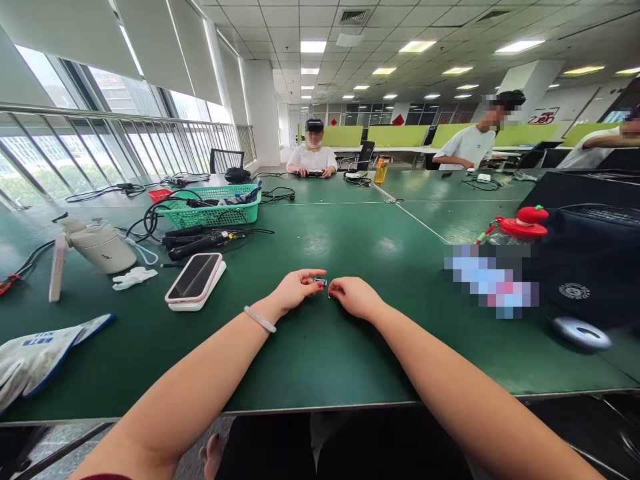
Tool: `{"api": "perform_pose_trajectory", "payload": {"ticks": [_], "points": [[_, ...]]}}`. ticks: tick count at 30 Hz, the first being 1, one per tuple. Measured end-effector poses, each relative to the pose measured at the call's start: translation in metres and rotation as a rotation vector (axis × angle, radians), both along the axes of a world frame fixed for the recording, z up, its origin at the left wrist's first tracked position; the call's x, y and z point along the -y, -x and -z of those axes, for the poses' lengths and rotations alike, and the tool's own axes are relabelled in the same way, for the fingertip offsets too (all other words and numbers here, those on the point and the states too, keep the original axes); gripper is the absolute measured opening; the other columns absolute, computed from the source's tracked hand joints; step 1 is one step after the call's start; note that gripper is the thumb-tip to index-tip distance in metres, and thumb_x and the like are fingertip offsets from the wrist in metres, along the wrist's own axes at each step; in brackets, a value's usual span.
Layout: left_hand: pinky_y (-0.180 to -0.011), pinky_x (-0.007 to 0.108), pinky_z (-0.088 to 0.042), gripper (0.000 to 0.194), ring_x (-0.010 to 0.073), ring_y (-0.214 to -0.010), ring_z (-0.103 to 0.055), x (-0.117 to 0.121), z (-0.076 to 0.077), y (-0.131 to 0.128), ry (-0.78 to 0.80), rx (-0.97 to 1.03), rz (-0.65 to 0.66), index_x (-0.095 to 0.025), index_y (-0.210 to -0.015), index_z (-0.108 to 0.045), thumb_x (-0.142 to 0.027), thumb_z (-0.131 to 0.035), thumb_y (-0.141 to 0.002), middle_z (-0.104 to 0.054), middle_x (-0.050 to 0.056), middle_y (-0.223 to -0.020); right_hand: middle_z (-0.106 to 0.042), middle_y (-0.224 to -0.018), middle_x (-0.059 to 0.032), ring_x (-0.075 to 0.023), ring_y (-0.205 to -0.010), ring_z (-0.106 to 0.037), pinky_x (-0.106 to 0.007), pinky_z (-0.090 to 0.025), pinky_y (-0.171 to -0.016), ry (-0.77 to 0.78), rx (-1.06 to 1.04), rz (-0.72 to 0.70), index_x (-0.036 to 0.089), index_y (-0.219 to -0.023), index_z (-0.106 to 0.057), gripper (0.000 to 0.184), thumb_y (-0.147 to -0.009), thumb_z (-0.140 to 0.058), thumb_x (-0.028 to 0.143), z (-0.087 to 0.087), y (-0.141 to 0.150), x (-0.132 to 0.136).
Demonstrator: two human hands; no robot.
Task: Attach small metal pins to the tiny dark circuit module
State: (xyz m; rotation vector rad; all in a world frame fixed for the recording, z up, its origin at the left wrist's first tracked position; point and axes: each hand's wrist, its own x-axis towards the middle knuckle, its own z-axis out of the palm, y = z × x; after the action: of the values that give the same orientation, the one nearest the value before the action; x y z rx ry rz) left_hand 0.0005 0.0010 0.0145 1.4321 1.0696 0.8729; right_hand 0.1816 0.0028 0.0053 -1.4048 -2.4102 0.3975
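Both my hands rest on the green table [320, 347], meeting over a tiny object [321, 283] with blue on it, too small to name. My left hand [296, 290] pinches it with thumb and forefinger, a pale bangle on that wrist. My right hand [354, 295] is curled, fingertips touching the same small object from the right.
A phone on a white case [195, 280] lies left of my hands, with a cream bottle [100, 245], a work glove [40, 353], a green basket [213, 207] and black cables beyond. A dark bag [590, 267] and red-lidded bottle [523, 227] stand right. Other people sit at the far side.
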Motion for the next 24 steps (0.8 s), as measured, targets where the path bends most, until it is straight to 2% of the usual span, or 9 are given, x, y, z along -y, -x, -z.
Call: {"api": "perform_pose_trajectory", "payload": {"ticks": [7,10,14,17,24], "points": [[-0.063,0.024,-0.043,0.038,0.0102,-0.064,-0.056,0.0,-0.001,-0.001,0.018,0.007,-0.003,-0.013,-0.102,-0.063,-0.022,-0.07,-0.067,-0.067,0.006,-0.078,-0.062,-0.079,-0.0015,-0.0125,-0.07,-0.054,-0.022,-0.035,-0.061,-0.026,0.048,0.006,0.02,-0.079,-0.061,0.016,-0.083,-0.048,0.03,-0.004,0.002,0.004],[-0.067,0.025,-0.044,0.037,0.0112,-0.069,-0.058,-0.001,0.002,0.0,0.025,0.026,0.003,-0.013,-0.101,-0.063,-0.021,-0.072,-0.065,-0.068,0.006,-0.08,-0.061,-0.079,-0.0008,-0.0116,-0.07,-0.053,-0.021,-0.035,-0.061,-0.017,0.067,-0.025,0.02,-0.075,-0.061,0.009,-0.079,-0.055,0.026,-0.005,-0.001,0.003],[-0.073,0.027,-0.046,0.037,0.0125,-0.074,-0.061,-0.002,0.004,0.0,0.035,0.048,-0.001,-0.013,-0.098,-0.063,-0.018,-0.074,-0.063,-0.067,0.005,-0.077,-0.06,-0.083,-0.0008,-0.011,-0.074,-0.054,-0.02,-0.036,-0.064,-0.013,0.076,-0.019,0.021,-0.083,-0.062,0.011,-0.078,-0.053,0.016,-0.005,-0.008,0.0],[-0.077,0.029,-0.046,0.036,0.0124,-0.073,-0.061,-0.003,0.005,0.0,0.046,0.044,-0.012,-0.013,-0.095,-0.063,-0.015,-0.075,-0.061,-0.067,0.004,-0.075,-0.061,-0.084,-0.0013,-0.0124,-0.075,-0.055,-0.022,-0.037,-0.065,-0.023,0.095,0.044,0.021,-0.085,-0.062,0.01,-0.078,-0.056,0.02,-0.006,-0.012,-0.002],[-0.079,0.03,-0.045,0.033,0.0118,-0.071,-0.061,-0.002,0.005,-0.002,0.022,0.006,-0.018,-0.013,-0.091,-0.062,-0.015,-0.074,-0.061,-0.066,0.003,-0.073,-0.062,-0.087,-0.0021,-0.0137,-0.078,-0.057,-0.023,-0.038,-0.065,-0.073,0.197,0.029,0.022,-0.081,-0.063,0.011,-0.082,-0.052,0.023,-0.006,-0.004,0.002]]}}
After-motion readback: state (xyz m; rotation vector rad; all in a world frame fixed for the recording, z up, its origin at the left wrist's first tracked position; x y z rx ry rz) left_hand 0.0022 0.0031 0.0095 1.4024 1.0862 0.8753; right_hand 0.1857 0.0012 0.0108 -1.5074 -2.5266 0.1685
